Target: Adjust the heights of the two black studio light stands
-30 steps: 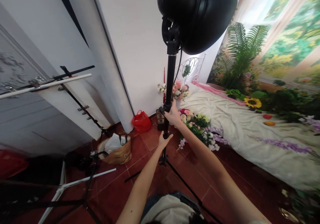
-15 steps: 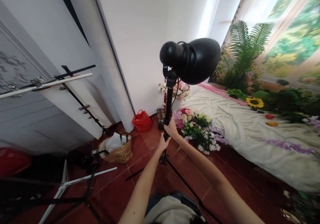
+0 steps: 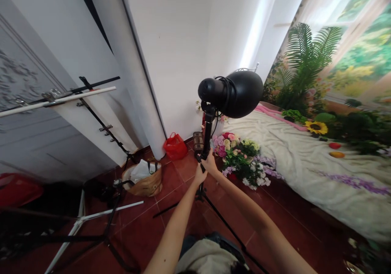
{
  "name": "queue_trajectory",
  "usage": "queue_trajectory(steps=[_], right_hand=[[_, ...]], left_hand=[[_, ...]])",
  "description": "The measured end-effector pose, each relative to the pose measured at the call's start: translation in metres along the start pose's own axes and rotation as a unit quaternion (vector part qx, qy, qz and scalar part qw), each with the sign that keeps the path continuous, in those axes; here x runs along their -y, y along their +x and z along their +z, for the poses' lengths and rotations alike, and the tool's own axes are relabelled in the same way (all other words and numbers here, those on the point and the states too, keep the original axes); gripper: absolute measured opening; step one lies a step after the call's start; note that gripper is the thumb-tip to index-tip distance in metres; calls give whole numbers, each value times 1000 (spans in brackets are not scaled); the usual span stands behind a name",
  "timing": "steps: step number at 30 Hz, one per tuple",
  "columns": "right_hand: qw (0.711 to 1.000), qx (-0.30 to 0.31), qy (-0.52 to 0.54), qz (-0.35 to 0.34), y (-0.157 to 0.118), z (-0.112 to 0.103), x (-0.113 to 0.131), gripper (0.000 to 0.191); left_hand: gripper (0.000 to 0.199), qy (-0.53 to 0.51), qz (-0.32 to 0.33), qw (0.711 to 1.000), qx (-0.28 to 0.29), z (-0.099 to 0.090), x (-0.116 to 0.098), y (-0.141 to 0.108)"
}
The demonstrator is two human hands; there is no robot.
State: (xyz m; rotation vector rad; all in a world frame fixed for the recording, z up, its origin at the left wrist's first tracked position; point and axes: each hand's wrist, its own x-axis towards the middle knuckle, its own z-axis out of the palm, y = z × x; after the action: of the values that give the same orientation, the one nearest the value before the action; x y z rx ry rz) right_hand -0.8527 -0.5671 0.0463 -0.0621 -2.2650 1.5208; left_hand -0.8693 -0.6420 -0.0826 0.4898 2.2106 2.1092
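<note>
We've got both hands on the black light stand [image 3: 208, 133], which is on the red tile floor [image 3: 174, 174] right in front of us, approx mid-view. Our R hand [image 3: 210, 164] is the upper one, fingers curled round the pole at the clamp [image 3: 200, 156]; our L hand [image 3: 200, 175] is just below, fingers also wrapped round the pole, tips partly hidden, & we can't tell if the hands touch. Up top is the black lamp head [image 3: 242, 94], shade facing R, w/ a cord [image 3: 226, 94] looped round it. The legs [image 3: 226, 224] splay out below our hands. R of the pole we see a bunch of flowers [image 3: 235, 151] beside the bed [image 3: 290, 151], w/ a sunflower [image 3: 316, 127] on the cream cover. Behind the stand, nr the wall [image 3: 180, 62], there's a small brown chest [image 3: 198, 140]; L of that a red bag [image 3: 175, 146], then a woven basket [image 3: 149, 183] w/ white stuff inside. Further L, a white bar [image 3: 85, 94] w/ metal clips
</note>
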Motion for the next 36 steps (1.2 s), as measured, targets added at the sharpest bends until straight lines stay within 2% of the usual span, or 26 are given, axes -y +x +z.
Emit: queue_trajectory(steps=[8,12,15,19,22,25,36], right_hand=[[999,33,-3,-21,-6,-4,-15,50],[998,47,-23,-25,-11,-8,-27,44],[996,54,-47,-55,-16,-16,-41,40],[991,72,-77,-81,-24,-29,-70,49],[994,84,-51,-57,-30,-33,-90,43],[997,77,-20,-23,-32,-32,-100,40],[991,116,-56,32,-18,-32,-105,43]], left_hand=[[51,2,5,1000,-21,4,-2,0],[52,-14,12,1000,-18,5,-6,-1],[48,-20,12,1000,-21,6,-4,-1],[42,-2,32,999,-41,7,-1,-2],[38,17,31,998,-47,7,-3,-3],[40,28,30,998,-50,8,-5,-2],[44,32,20,998,-59,10,6,2]])
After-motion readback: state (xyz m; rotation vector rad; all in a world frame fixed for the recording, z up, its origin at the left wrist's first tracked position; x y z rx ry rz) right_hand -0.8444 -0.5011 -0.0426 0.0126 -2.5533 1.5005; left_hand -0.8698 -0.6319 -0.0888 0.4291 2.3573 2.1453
